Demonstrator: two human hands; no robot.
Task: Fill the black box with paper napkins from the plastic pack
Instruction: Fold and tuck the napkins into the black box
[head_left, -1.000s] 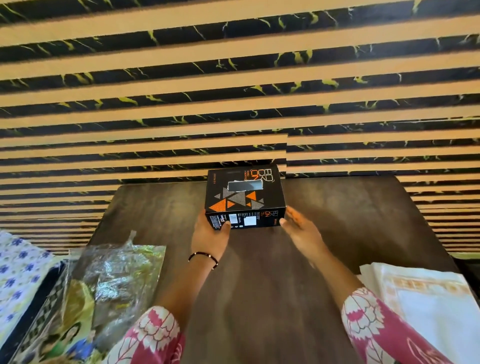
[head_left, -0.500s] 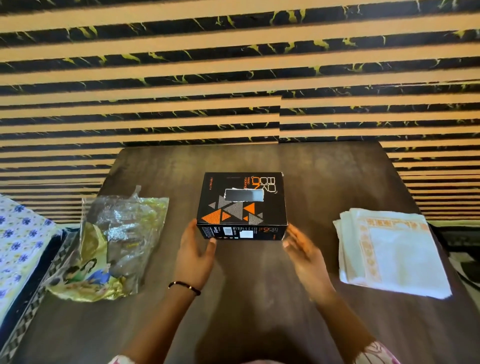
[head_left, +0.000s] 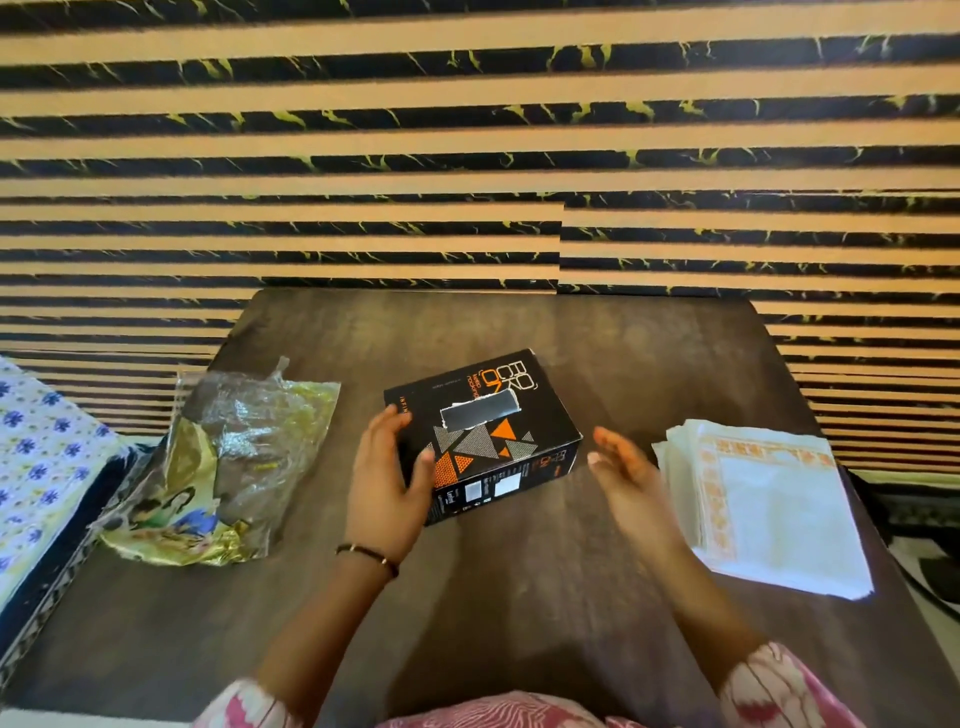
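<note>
A black rectangular cardboard box (head_left: 483, 436) with orange and grey triangles and a torn slot in its top is seen mid-desk, turned askew. A crumpled, opened clear-and-yellow plastic pack (head_left: 223, 467) lies to its left; a stack of white orange-bordered paper napkins (head_left: 769, 499) lies to its right.

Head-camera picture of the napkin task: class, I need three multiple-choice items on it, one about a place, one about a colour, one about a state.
1. Where does the stack of napkins lie, seen from the black box?
A. on the person's right
B. on the person's left
C. on top of it

2. What colour are the triangles on the box beside grey?
A. blue
B. orange
C. green

3. What is the right hand doing?
A. holding the plastic pack
B. pinching a napkin
C. open, holding nothing

Answers: 1 A, the stack lies right of the box on the table. 2 B, orange triangles show on the lid. 3 C, its fingers are spread beside the box; only the left hand has a grip on the box.
</note>
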